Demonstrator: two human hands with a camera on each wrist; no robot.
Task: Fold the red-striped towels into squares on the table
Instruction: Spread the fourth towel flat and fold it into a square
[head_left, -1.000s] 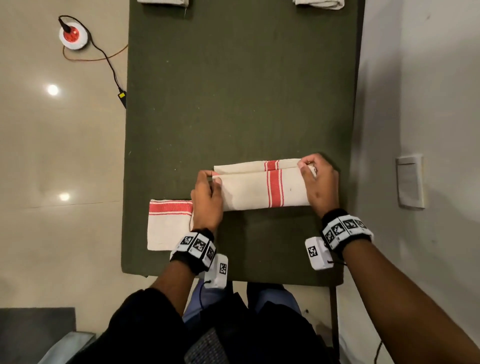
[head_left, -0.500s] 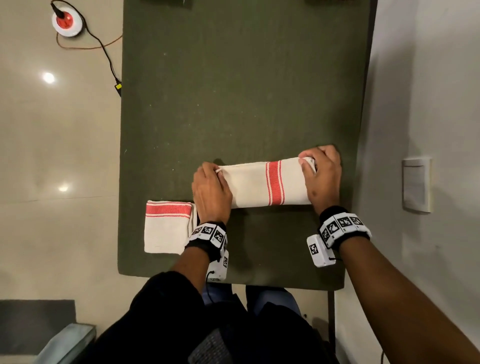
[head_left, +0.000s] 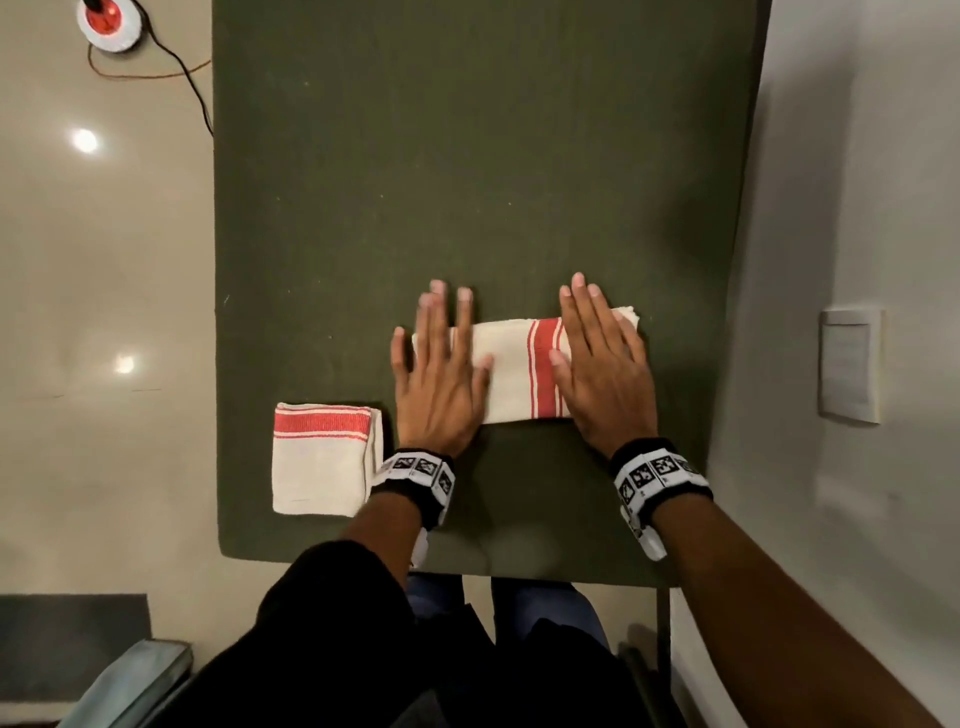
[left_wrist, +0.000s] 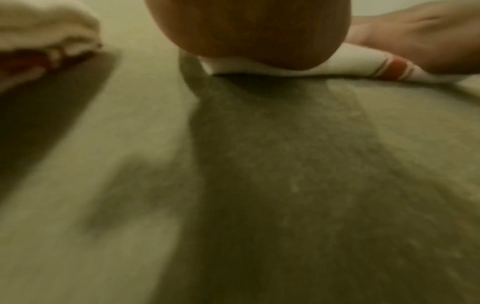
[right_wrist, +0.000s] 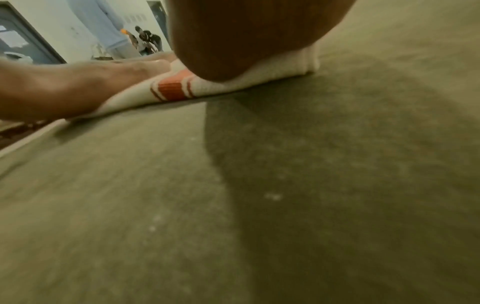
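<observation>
A cream towel with a red stripe (head_left: 514, 371) lies folded into a long band on the green table (head_left: 467, 182). My left hand (head_left: 441, 364) presses flat on its left end, fingers straight and spread. My right hand (head_left: 602, 364) presses flat on its right end, just right of the stripe. The wrist views show each palm heel on the towel (left_wrist: 363, 65) (right_wrist: 171, 88). A second red-striped towel (head_left: 324, 457) lies folded into a square at the table's near left, also seen in the left wrist view (left_wrist: 44, 35).
The table's near edge (head_left: 467, 564) is close to my body and its left edge (head_left: 215, 312) borders the tiled floor. A red-and-white socket (head_left: 106, 23) with a cable lies on the floor at far left. A wall with a switch plate (head_left: 849, 364) stands at the right.
Both hands let go of the folded edge they were pinching and now lie flat on the towel. The upper layer has come down flush onto the band.
</observation>
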